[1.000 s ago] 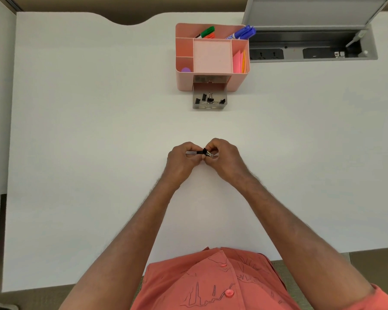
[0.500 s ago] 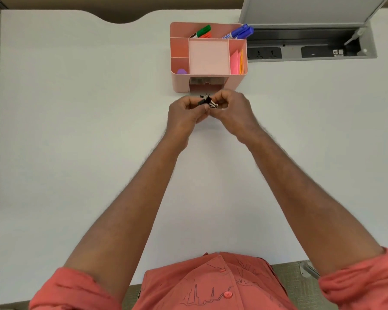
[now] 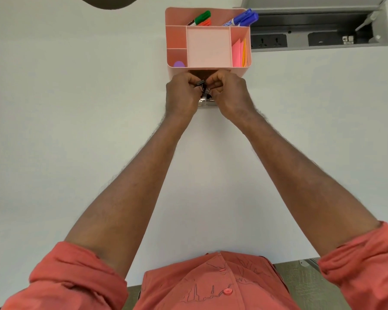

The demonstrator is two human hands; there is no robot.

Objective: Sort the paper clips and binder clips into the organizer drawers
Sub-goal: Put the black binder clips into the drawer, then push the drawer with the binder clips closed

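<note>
**Both hands at the organizer's open drawer, a binder clip pinched between them**

A plain white tabletop [image 3: 65,130] fills the view, with a grey recessed socket tray [image 3: 318,39] let into its far right edge, lid raised. A pink organizer [image 3: 207,41] stands at the middle of the far edge, just beside that tray.

Half a second ago the hands were a little nearer the person, just short of the organizer's front; a second ago they were at the middle of the tabletop and the clear drawer, pulled out, lay in plain sight with several black binder clips inside. Now both arms are stretched further, and the hands sit right against the organizer's front face, over the drawer [image 3: 207,103], of which only a clear sliver shows between the wrists.

The left hand [image 3: 182,95] and the right hand [image 3: 229,95] are both curled closed, fingertips meeting on one small black binder clip [image 3: 201,83] held between them above the drawer. Silver wire shows just below it; whether that belongs to the same clip or to another I cannot tell.

By count: one organizer, one drawer visible, one clip clearly in the fingers. In the organizer's far compartment stand four markers: one green [image 3: 202,17], one orange-red [image 3: 205,23], two blue [image 3: 242,19]. The right-hand compartment holds pink and orange sticky notes [image 3: 239,53]; the near left compartment holds one purple round thing [image 3: 179,64]. The drawer's contents are hidden by the hands.
</note>
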